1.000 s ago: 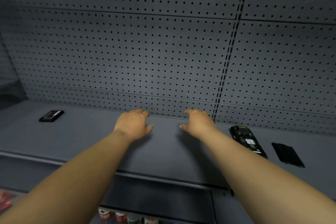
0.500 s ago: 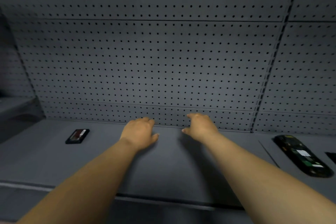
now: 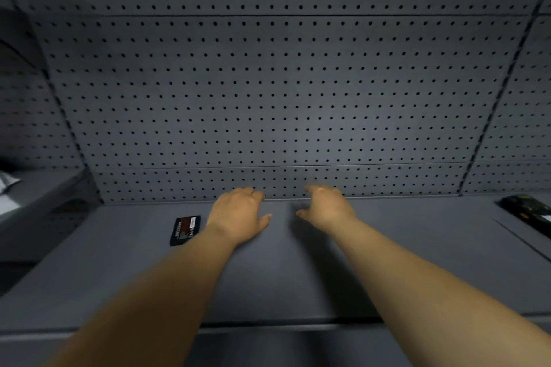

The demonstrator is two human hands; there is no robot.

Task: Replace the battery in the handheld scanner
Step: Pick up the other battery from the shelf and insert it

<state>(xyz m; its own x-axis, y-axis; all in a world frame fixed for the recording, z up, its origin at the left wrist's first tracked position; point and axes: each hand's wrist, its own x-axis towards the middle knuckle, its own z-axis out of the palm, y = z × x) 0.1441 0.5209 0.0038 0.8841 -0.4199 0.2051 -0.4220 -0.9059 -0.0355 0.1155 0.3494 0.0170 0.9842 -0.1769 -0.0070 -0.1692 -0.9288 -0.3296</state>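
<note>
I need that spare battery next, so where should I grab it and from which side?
The battery lies flat, label up, on the shelf just left of the left hand. Probably best to pinch its two long edges from above with that hand; flat faces offer nothing else to grip.

My left hand (image 3: 238,214) and right hand (image 3: 325,207) lie side by side, apart, on the flat grey metal shelf (image 3: 283,271), near its back edge below the grey perforated back panel (image 3: 268,98). The flat black labelled battery (image 3: 185,230) lies just left of my left wrist. The black handheld scanner (image 3: 529,210) lies at the shelf's far right edge.
</note>
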